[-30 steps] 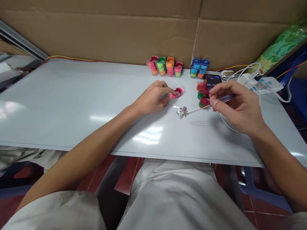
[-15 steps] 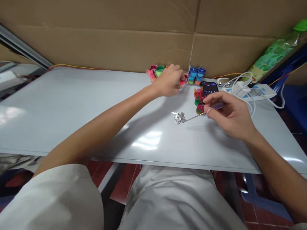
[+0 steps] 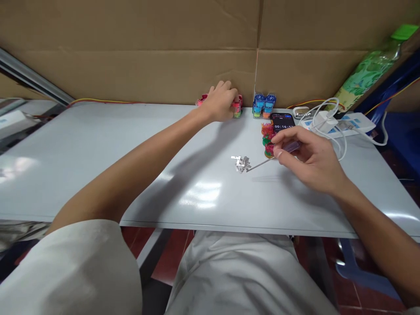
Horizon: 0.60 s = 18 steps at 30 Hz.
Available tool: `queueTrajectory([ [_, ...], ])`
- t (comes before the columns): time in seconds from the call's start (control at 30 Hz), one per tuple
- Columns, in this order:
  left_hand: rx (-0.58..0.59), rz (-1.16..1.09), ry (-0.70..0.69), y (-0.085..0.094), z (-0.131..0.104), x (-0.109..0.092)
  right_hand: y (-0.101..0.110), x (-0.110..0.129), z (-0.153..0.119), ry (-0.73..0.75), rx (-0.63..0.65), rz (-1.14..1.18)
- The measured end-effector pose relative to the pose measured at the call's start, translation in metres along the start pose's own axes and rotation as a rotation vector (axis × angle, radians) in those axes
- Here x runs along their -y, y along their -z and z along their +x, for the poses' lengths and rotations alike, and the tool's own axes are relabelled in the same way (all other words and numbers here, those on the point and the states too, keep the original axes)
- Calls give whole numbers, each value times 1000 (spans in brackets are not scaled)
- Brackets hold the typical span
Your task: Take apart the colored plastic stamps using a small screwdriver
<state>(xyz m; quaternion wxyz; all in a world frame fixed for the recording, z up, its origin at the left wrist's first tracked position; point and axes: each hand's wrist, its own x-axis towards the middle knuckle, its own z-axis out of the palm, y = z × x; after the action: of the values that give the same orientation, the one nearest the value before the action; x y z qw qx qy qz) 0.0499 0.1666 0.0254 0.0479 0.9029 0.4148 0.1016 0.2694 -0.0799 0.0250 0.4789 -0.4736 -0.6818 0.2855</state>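
Observation:
My left hand (image 3: 220, 103) reaches over a row of small bright plastic pieces at the back, its fingers bent down and their tips hidden. A pink and green plastic piece (image 3: 238, 107) shows at its right side, a red plastic piece (image 3: 201, 99) at its left. My right hand (image 3: 310, 159) is closed on a thin screwdriver (image 3: 290, 147) with a clear purplish handle. The shaft slants left, and its tip is at the edge of a pile of small flat metal blades (image 3: 241, 162). Red and green plastic pieces (image 3: 269, 140) stand stacked just beyond the right hand.
Blue plastic pieces (image 3: 264, 105) stand against the cardboard wall (image 3: 157, 74). A phone (image 3: 282, 121) showing a running timer lies near them. Farther right are a white earphone case (image 3: 301, 112), a power strip (image 3: 356, 124) with looped white cable, and a green-capped bottle (image 3: 369, 72).
My left hand has moved a little left along the back row; the pink piece beside it also sits farther left. The right hand keeps its hold on the screwdriver by the blades.

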Motion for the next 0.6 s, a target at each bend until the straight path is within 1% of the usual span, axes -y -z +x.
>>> queueTrajectory([
  [0.13,-16,11,-19,3,1,-3,0,1,0,-2,-3,-8],
  [0.2,-54,27,-46,4,2,-10,1,1,0,-3,-5,-17],
  [0.3,-90,42,-127,2,9,-25,0,1,0,-7,-1,-24],
  [0.37,-71,47,-174,-1,18,-35,0,0,0,-9,4,-31],
  [0.43,-22,43,-195,-5,28,-41,0,-1,0,-12,7,-35],
  [0.53,42,25,-209,-9,42,-45,0,-1,0,-10,8,-39],
  [0.6,54,27,-230,-9,48,-43,0,0,0,-5,10,-49],
])
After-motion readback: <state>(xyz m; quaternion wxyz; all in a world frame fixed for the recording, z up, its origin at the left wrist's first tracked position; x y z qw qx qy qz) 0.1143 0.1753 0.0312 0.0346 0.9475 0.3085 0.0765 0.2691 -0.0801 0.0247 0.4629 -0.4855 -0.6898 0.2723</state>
